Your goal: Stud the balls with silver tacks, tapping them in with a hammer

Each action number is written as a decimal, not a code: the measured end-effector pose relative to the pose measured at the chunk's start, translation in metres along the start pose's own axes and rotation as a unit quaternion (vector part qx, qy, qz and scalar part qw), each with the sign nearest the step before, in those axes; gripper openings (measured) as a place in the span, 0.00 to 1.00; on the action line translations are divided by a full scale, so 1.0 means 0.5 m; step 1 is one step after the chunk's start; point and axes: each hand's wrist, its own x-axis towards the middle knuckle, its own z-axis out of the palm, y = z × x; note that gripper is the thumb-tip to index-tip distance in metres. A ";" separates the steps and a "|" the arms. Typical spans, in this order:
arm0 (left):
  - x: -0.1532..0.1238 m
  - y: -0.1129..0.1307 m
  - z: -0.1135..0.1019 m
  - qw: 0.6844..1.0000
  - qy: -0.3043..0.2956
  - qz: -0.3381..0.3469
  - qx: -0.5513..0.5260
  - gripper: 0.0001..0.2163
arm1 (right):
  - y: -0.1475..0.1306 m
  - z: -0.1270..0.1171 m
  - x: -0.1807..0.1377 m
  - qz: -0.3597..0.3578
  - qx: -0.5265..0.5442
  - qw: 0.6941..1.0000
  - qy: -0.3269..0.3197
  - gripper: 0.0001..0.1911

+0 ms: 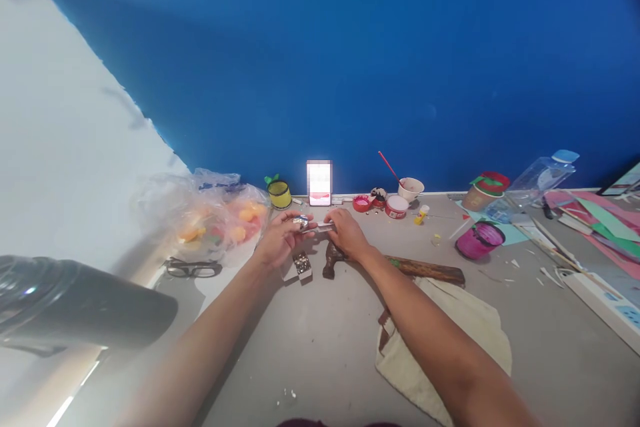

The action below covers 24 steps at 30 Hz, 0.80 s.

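Note:
Over the middle of the table, my left hand [277,240] is closed with its fingertips round a small shiny silver-and-blue piece [301,221], too small to name. My right hand [349,235] is beside it, its fingers pinching a thin whitish strip [325,227] that reaches toward the left fingertips. Whether the strip and the shiny piece touch, I cannot tell. Just below the hands sits a small open box [302,265] full of shiny metal bits. A hammer lies under my right wrist, its head [332,259] to the left and its wooden handle [430,271] to the right.
A lit phone [320,183] leans on the blue wall. Paint pots [397,207] and a cup with a brush [411,189] stand right of it. A cloth [455,327] lies under my right forearm, glasses [193,269] and a plastic bag [225,213] at left, a power strip [600,303] at right.

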 end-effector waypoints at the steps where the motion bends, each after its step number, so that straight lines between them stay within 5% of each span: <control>1: 0.001 0.004 -0.001 1.000 0.011 0.002 0.024 0.15 | -0.002 -0.001 0.000 -0.005 0.001 1.000 0.010 0.15; 6: 0.004 0.004 0.006 0.976 0.063 0.069 0.196 0.16 | -0.019 -0.004 0.001 -0.040 0.003 0.996 0.082 0.17; 11: 0.004 -0.005 0.026 0.868 0.048 0.165 0.466 0.14 | -0.037 -0.002 -0.003 -0.055 0.032 0.996 0.067 0.15; 15: 0.006 -0.010 0.023 0.875 0.072 0.154 0.452 0.10 | -0.049 0.001 -0.007 0.008 0.147 0.986 0.077 0.20; 19: 0.008 -0.012 0.015 0.884 0.108 0.159 0.427 0.10 | -0.051 0.004 -0.005 0.195 0.375 0.904 0.062 0.35; 21: 0.008 -0.013 0.015 0.887 0.117 0.161 0.416 0.10 | -0.049 0.005 -0.003 0.255 0.451 0.854 0.040 0.33; 24: 0.008 -0.014 0.017 0.898 0.118 0.150 0.397 0.09 | -0.047 0.004 0.000 0.261 0.489 0.832 0.035 0.25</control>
